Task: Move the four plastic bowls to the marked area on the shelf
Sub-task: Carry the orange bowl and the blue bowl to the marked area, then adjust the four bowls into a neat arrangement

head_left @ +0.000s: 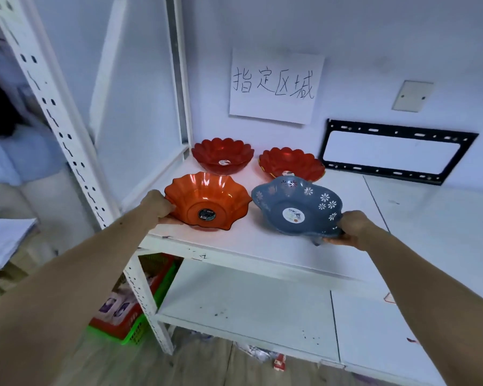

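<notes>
Four plastic bowls sit on the white shelf (248, 240) below the paper sign (276, 86) with handwritten characters taped to the wall. Nearest the sign are two red scalloped bowls, one to its lower left (222, 156) and one directly beneath it (292, 164). In front of those, the orange fluted bowl (207, 201) has the left hand (158, 203) closed on its left rim, and the blue flowered bowl (297, 208) has the right hand (352, 227) gripping its near right edge, fingers underneath. The blue bowl's far rim overlaps the red bowl behind it; whether it rests flat on the shelf is unclear. Right of the sign a black metal frame (396, 151) leans against the wall. Left of the shelf post, red and green baskets (140, 316) stand on the floor, partly hidden.
</notes>
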Action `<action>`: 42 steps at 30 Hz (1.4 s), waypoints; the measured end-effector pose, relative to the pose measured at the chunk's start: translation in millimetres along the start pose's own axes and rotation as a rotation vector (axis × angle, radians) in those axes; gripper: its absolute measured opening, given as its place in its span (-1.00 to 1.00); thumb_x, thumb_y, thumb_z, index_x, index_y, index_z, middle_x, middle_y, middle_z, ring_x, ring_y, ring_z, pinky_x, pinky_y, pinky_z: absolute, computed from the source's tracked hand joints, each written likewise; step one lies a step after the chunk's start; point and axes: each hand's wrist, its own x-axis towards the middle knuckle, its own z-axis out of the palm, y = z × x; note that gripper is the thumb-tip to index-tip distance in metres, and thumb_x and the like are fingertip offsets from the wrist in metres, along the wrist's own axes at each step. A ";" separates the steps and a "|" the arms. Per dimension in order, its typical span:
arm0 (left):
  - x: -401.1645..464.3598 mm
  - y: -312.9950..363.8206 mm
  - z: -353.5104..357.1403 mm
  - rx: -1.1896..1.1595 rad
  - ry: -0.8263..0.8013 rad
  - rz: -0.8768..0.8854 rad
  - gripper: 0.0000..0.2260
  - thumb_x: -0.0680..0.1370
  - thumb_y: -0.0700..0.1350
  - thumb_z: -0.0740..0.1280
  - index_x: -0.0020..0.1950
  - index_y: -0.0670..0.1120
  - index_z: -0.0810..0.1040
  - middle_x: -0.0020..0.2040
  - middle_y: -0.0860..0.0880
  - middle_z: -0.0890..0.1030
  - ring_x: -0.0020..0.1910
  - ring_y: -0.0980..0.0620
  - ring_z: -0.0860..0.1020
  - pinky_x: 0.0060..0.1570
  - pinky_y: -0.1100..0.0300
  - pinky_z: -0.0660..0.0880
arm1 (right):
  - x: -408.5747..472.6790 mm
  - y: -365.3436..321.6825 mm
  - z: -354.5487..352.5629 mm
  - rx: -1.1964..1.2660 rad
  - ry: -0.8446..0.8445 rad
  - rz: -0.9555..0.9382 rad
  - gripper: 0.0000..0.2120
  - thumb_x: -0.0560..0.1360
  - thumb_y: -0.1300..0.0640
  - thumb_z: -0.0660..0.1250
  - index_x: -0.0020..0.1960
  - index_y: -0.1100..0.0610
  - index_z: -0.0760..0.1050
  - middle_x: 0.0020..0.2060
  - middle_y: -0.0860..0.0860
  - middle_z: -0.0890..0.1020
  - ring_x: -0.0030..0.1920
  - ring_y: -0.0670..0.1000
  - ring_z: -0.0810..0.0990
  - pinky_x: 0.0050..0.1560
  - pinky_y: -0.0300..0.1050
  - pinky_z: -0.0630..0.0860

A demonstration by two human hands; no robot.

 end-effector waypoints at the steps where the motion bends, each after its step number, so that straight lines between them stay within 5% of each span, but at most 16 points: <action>1: 5.5 -1.1 -4.0 0.009 -0.019 0.000 -0.86 0.48 -0.44 0.33 -0.22 -0.27 0.43 -0.29 -0.20 0.52 -0.75 0.07 0.50 -0.75 0.29 0.41 | -1.5 3.2 5.1 -0.002 0.024 0.013 -0.73 0.54 0.45 0.09 0.17 0.40 0.47 0.01 0.32 0.62 -0.32 0.27 0.66 -0.47 0.02 0.64; 4: 19.0 -3.5 -12.9 0.013 -0.070 0.008 -0.87 0.46 -0.43 0.35 -0.20 -0.28 0.43 -0.28 -0.21 0.53 -0.69 0.00 0.54 -0.74 0.28 0.43 | -7.1 12.8 23.2 0.001 0.112 0.044 -0.72 0.52 0.46 0.06 0.14 0.39 0.46 -0.08 0.31 0.63 -0.42 0.25 0.66 -0.55 0.04 0.61; 9: 38.2 -8.9 -13.8 0.025 -0.113 -0.003 -0.83 0.45 -0.42 0.37 -0.24 -0.23 0.44 -0.21 -0.20 0.57 -0.44 -0.05 0.58 -0.57 0.26 0.51 | -5.0 23.3 40.7 -0.020 0.203 0.100 -0.74 0.48 0.40 0.06 0.07 0.36 0.46 -0.10 0.31 0.67 -0.23 0.37 0.69 -0.08 0.33 0.61; 13: 47.8 -10.8 -11.7 0.092 -0.127 0.007 -0.84 0.47 -0.40 0.36 -0.23 -0.22 0.44 -0.24 -0.17 0.55 -0.38 -0.04 0.55 -0.59 0.22 0.52 | -1.6 25.6 44.5 -0.061 0.233 0.118 -0.77 0.44 0.36 0.08 -0.04 0.33 0.48 -0.13 0.30 0.68 -0.25 0.37 0.69 -0.07 0.35 0.61; 15: 50.1 -8.1 -11.2 0.117 -0.157 -0.011 -0.92 0.51 -0.37 0.32 -0.15 -0.26 0.45 -0.22 -0.20 0.57 -0.32 -0.11 0.62 -0.42 0.10 0.64 | -4.2 25.8 45.4 -0.088 0.238 0.126 -0.78 0.44 0.36 0.11 -0.01 0.34 0.49 -0.11 0.31 0.68 -0.21 0.37 0.69 -0.05 0.33 0.61; 18: 48.5 -5.5 -13.0 0.166 -0.187 -0.047 -0.98 0.57 -0.32 0.23 -0.03 -0.28 0.44 -0.15 -0.23 0.58 -0.36 -0.11 0.61 -0.46 0.11 0.63 | -9.6 26.7 44.8 -0.148 0.242 0.130 -0.80 0.45 0.34 0.19 0.03 0.37 0.49 -0.02 0.33 0.66 -0.07 0.33 0.68 -0.02 0.22 0.63; 21: 51.5 -4.0 -14.6 0.177 -0.206 -0.032 -0.74 0.56 -0.29 0.28 0.24 -0.30 0.42 0.15 -0.27 0.55 -0.10 -0.19 0.63 -0.18 -0.01 0.60 | -20.7 23.9 44.4 -0.173 0.236 0.137 -0.92 0.50 0.30 0.24 -0.10 0.33 0.46 -0.07 0.33 0.67 -0.26 0.26 0.68 -0.30 0.03 0.67; 23: 49.7 1.0 -16.4 0.222 -0.154 0.022 -0.68 0.53 -0.24 0.33 0.26 -0.28 0.42 0.23 -0.25 0.50 0.12 -0.22 0.56 -0.10 -0.01 0.57 | -23.6 20.9 42.7 -0.181 0.243 0.112 -0.87 0.53 0.24 0.27 -0.11 0.32 0.45 -0.10 0.31 0.65 -0.29 0.23 0.66 -0.25 0.06 0.67; 26: 48.7 10.7 -17.7 0.483 -0.056 0.141 -0.63 0.54 -0.07 0.33 0.23 -0.28 0.42 0.16 -0.25 0.52 0.02 -0.15 0.50 -0.08 0.07 0.50 | -26.6 11.6 38.7 -0.289 0.295 0.049 -0.82 0.53 0.16 0.29 -0.06 0.30 0.44 -0.11 0.24 0.59 -0.15 0.22 0.62 -0.13 0.06 0.62; 30: 51.5 28.9 -13.4 0.652 0.014 0.225 -0.58 0.56 -0.01 0.27 0.28 -0.29 0.40 0.18 -0.26 0.54 0.11 -0.21 0.55 -0.06 0.06 0.48 | -24.3 -8.2 34.3 -0.471 0.340 -0.014 -0.75 0.52 0.06 0.28 -0.02 0.25 0.37 -0.31 0.11 0.46 -0.33 0.11 0.47 -0.36 -0.11 0.42; 34: 50.6 54.7 7.7 0.731 0.038 0.342 -0.51 0.59 0.05 0.20 0.40 -0.25 0.31 0.32 -0.24 0.47 0.31 -0.23 0.44 0.33 -0.11 0.37 | -8.4 -28.3 29.3 -0.541 0.369 -0.090 -0.72 0.50 0.02 0.26 0.00 0.25 0.40 -0.13 0.16 0.54 -0.05 0.20 0.52 -0.12 -0.04 0.48; 38: 45.8 80.6 46.6 0.713 0.039 0.554 -0.60 0.59 0.03 0.16 0.30 -0.23 0.40 0.20 -0.22 0.56 0.20 -0.21 0.52 0.25 -0.12 0.42 | 13.2 -47.6 26.0 -0.597 0.429 -0.230 -0.55 0.52 0.00 0.25 0.30 0.24 0.38 0.26 0.21 0.48 0.29 0.25 0.42 0.21 0.09 0.44; 42: 52.4 106.3 87.9 0.698 -0.003 0.670 -0.60 0.59 0.02 0.16 0.27 -0.24 0.42 0.14 -0.19 0.57 0.01 -0.13 0.52 -0.08 0.05 0.42 | 41.2 -68.2 23.4 -0.625 0.429 -0.311 -0.54 0.53 -0.01 0.26 0.34 0.22 0.36 0.29 0.20 0.45 0.31 0.24 0.41 0.26 0.11 0.42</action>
